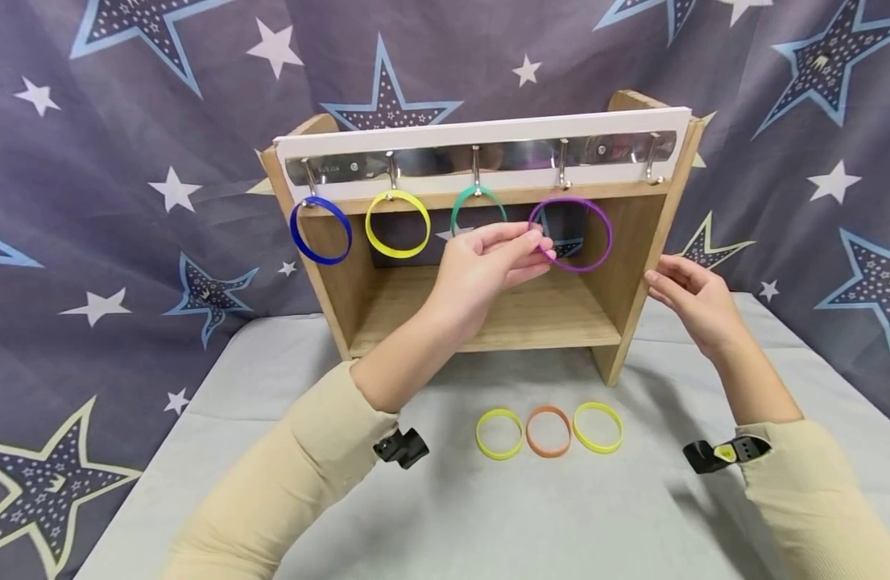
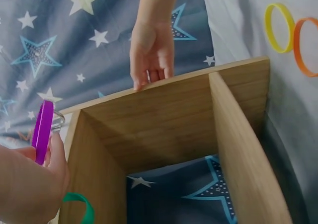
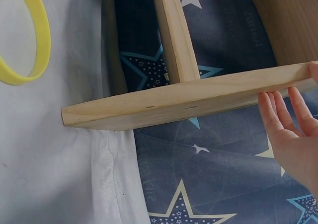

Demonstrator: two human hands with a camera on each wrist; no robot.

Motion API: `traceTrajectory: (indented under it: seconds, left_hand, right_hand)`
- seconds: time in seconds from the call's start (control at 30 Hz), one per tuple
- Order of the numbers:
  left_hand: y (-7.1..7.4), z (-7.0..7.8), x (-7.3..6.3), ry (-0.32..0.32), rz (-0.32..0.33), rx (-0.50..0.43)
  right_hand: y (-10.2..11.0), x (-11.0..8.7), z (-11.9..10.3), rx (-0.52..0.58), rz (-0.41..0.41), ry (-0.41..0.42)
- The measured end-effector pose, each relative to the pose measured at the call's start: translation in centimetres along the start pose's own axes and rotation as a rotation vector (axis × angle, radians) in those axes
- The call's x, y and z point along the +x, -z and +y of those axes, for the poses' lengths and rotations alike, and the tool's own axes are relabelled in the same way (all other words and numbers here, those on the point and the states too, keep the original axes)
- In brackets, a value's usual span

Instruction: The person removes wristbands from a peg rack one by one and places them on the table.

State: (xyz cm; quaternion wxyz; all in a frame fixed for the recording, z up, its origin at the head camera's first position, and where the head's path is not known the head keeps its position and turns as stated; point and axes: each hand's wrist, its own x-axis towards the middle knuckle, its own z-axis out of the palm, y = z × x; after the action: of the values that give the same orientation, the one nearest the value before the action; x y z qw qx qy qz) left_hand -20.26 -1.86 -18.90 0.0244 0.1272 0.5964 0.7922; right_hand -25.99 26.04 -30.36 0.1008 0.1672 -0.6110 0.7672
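My left hand pinches a purple silicone wristband by its left side, with the band's top edge close below the fourth hook of a metal hook rail. In the left wrist view the purple band appears edge-on beside a hook. A blue band, a yellow band and a green band hang from the first three hooks; the left hand partly covers the green one. My right hand touches the right side panel of the wooden shelf, its fingertips against the outer face.
On the grey-white cloth before the shelf lie a yellow band, an orange band and another yellow band. A fifth hook at the rail's right end carries no band. Behind stands a star-patterned curtain.
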Motion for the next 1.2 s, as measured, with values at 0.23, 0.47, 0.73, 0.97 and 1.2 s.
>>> traceTrajectory:
  seconds: [0.23, 0.47, 0.73, 0.97, 1.2]
  left_hand:
    - [1.6, -1.4, -0.3, 0.092, 0.028, -0.005]
    - [3.3, -3.2, -0.6, 0.177, 0.058, 0.014]
    - [4.7, -5.0, -1.1, 0.244, 0.113, 0.020]
    - [5.5, -6.1, -1.3, 0.302, 0.157, 0.029]
    - [6.4, -7.2, -1.7, 0.346, 0.166, 0.071]
  right_hand:
    - [0.0, -0.1, 0.0, -0.031, 0.009, 0.002]
    - [0.0, 0.0, -0.1, -0.030, 0.005, -0.003]
    - [0.0, 0.0, -0.1, -0.034, 0.006, -0.016]
    - [0.2, 0.0, 0.0, -0.059, 0.007, -0.022]
    - [0.4, 0.0, -0.1, -0.087, 0.007, -0.040]
